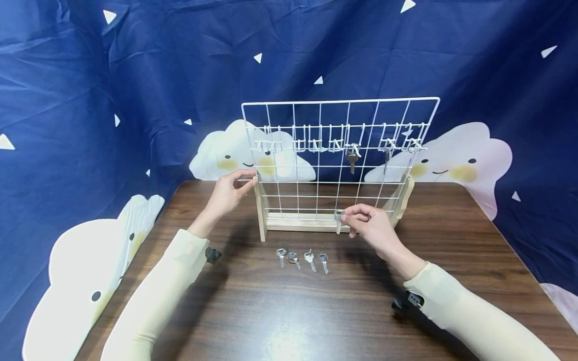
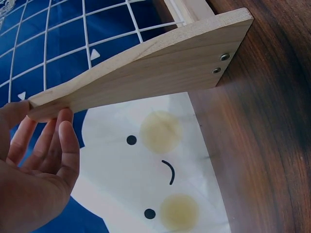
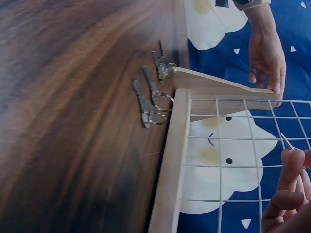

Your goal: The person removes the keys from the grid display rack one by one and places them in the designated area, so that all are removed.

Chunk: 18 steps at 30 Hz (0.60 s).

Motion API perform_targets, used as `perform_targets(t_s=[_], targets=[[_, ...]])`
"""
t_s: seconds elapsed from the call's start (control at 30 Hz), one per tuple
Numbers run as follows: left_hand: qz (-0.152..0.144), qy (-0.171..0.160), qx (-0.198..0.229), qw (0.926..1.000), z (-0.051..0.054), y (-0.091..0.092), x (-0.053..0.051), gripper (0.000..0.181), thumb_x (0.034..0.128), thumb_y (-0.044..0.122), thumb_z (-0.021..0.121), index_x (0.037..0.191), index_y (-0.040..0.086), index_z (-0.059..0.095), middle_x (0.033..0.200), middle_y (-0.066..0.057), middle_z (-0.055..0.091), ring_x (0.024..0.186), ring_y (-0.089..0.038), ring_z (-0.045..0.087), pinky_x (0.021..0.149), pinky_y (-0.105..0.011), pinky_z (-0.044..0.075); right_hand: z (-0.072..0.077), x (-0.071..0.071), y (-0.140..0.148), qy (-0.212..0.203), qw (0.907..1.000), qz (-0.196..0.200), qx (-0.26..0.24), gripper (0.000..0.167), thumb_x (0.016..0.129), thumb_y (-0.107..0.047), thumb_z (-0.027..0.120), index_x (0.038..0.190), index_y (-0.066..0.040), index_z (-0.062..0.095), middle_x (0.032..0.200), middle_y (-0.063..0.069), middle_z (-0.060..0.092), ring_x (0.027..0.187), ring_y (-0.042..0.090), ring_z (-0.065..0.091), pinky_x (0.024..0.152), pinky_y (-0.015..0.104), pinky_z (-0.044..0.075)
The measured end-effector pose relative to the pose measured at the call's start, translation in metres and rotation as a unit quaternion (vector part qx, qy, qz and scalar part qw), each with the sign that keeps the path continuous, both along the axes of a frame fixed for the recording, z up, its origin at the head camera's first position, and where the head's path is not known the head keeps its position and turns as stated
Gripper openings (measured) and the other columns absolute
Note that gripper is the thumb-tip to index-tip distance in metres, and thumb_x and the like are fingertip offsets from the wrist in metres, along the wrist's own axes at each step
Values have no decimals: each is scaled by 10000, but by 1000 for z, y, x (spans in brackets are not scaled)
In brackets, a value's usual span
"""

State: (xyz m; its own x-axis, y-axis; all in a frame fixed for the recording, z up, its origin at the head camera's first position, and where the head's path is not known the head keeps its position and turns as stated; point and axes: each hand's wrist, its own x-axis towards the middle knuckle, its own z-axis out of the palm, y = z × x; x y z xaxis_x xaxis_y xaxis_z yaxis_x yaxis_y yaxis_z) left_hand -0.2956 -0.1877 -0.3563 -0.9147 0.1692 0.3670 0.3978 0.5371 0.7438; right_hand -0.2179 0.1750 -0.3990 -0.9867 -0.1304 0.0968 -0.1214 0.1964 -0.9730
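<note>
My left hand pinches the upper tip of the rack's left wooden side piece; the left wrist view shows its fingertips around that wood. With thumb and fingers my right hand pinches a key, which hangs in front of the lower part of the white wire grid. In the right wrist view only a thin metal piece shows at the right hand's fingertips. A row of white hooks crosses the grid. One key hangs toward the right, another farther right.
Several keys with rings lie in a row on the brown wooden table, in front of the rack, among them a key. Behind the rack hangs a dark blue cloth with white clouds and triangles.
</note>
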Motion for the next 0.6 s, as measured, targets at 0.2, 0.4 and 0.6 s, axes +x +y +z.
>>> perform_targets(t_s=[0.2, 0.4, 0.6], targets=[[-4, 25, -10, 10000, 1, 0, 0, 306, 958, 238, 687, 1221, 83, 689, 1227, -126, 717, 1045, -305, 721, 865, -392, 589, -7, 2, 3, -257, 9996, 84, 9, 227, 916, -169, 716, 1050, 3, 651, 758, -158, 736, 546, 93, 604, 479, 197, 404], [-23, 22, 13, 10000, 0, 0, 0, 311, 957, 232, 689, 1221, 68, 688, 1226, -139, 716, 1044, -310, 720, 860, -373, 585, -15, 4, 3, -545, 9984, 171, -9, 175, 903, -140, 712, 1027, -33, 650, 754, -108, 757, 541, 81, 614, 424, 159, 344], [17, -9, -41, 10000, 1, 0, 0, 309, 956, 250, 690, 1218, 87, 691, 1221, -123, 720, 1003, -303, 731, 732, -254, 570, -22, 5, 4, -835, 9960, 305, 8, 232, 905, -141, 709, 1064, 7, 629, 750, -99, 757, 545, 61, 611, 409, 152, 309]])
